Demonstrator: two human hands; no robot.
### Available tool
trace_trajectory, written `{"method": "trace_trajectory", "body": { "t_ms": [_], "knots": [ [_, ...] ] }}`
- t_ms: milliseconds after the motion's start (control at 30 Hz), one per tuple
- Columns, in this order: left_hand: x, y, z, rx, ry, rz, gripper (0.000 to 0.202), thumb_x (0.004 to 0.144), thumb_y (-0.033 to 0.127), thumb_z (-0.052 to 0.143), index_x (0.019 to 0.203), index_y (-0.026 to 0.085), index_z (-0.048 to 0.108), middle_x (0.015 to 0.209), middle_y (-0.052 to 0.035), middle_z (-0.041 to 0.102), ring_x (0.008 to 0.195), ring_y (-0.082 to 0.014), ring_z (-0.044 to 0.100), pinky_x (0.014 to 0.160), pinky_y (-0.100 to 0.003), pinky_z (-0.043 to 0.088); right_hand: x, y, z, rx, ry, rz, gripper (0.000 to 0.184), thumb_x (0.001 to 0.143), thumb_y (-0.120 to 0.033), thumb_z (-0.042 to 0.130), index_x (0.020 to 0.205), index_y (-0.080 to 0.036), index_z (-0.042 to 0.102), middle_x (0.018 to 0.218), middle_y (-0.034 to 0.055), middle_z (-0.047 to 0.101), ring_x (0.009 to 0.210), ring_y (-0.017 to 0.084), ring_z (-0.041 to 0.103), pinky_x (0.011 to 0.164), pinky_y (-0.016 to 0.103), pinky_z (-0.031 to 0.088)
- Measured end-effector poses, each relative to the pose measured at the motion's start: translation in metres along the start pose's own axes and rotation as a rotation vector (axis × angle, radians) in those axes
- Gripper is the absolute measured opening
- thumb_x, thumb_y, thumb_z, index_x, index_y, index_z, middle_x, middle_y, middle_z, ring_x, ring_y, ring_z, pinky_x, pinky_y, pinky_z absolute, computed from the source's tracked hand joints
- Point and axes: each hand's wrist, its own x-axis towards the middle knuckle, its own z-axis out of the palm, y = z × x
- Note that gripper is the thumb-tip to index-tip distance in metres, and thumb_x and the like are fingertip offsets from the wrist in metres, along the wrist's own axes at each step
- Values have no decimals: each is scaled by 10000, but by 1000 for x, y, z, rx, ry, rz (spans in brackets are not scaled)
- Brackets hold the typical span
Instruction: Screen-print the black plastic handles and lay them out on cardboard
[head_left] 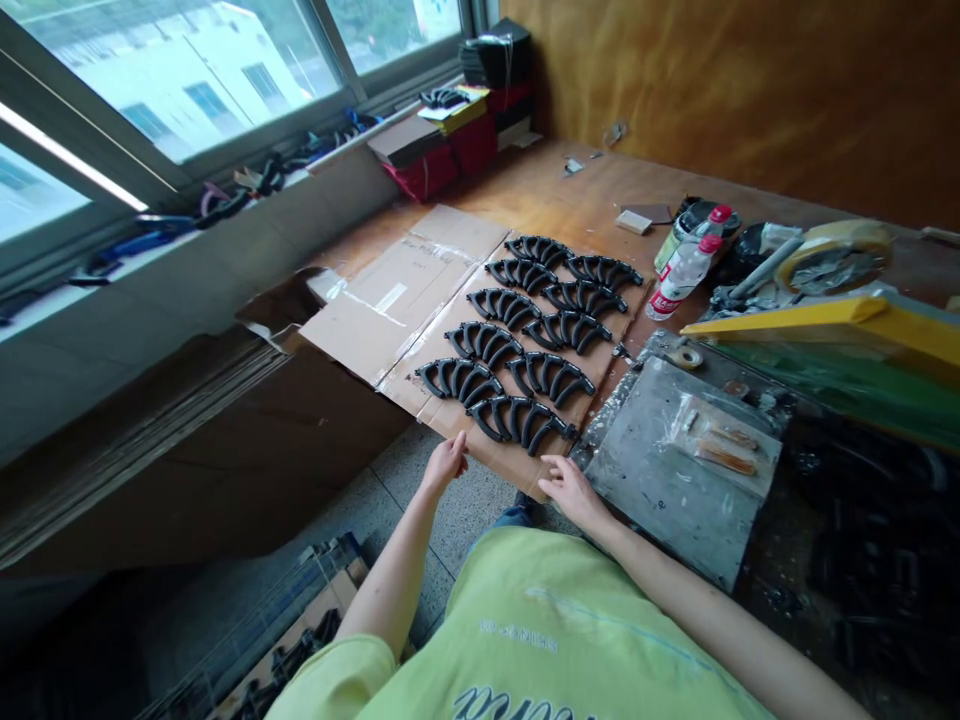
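A brown cardboard sheet (491, 462) lies partly over the table, its near end reaching out above the floor. Two rows of black, curved, ribbed parts like fans (517, 422) rest on top of it. My left hand (445, 462) is closed at the sheet's near edge, fingers curled against the cardboard. At the near right corner, my right hand (574, 492) has its thumb and fingertips around the cardboard; its underside is hidden. The closest fan-shaped part lies just beyond both hands.
Right of the sheet are plastic bottles (681, 280), a grey plate (675, 450) with a plastic bag on it, a tape roll (836, 255) and a yellow-edged frame (832, 320). Folded cardboard (150, 450) stands at left. Red boxes (424, 165) sit by the window.
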Motion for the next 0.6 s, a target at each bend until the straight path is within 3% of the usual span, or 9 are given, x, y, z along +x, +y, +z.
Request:
{"method": "trace_trajectory", "body": {
  "t_ms": [200, 300, 433, 600],
  "knots": [
    [12, -53, -44, -252, 118, -140, 417, 845, 573, 468, 789, 167, 546, 557, 12, 573, 420, -91, 475, 464, -212, 388, -26, 20, 14, 66, 53, 240, 439, 718, -255, 646, 1147, -180, 592, 1113, 84, 601, 841, 170, 653, 885, 365, 515],
    [26, -70, -63, -346, 163, -207, 315, 872, 455, 510, 847, 147, 572, 649, -17, 620, 471, -92, 530, 493, -213, 431, -24, 24, 23, 246, 131, 307, 520, 707, -306, 659, 1194, -164, 544, 1017, 57, 599, 851, 178, 649, 887, 369, 517],
    [39, -80, -80, -472, 232, -273, 223, 896, 349, 526, 884, 135, 586, 765, -60, 665, 539, -103, 592, 522, -224, 476, -24, 25, 31, 617, 193, 423, 677, 661, -348, 715, 1268, -172, 471, 1005, 50, 585, 966, 204, 634, 871, 346, 535],
    [45, -79, -100, -604, 346, -307, 141, 912, 266, 521, 894, 138, 577, 833, -85, 682, 583, -102, 621, 556, -227, 513, -32, 17, 32, 847, 209, 508, 626, 614, -287, 750, 1188, -178, 524, 1011, 62, 588, 1056, 236, 615, 891, 355, 538]
  ]
}}
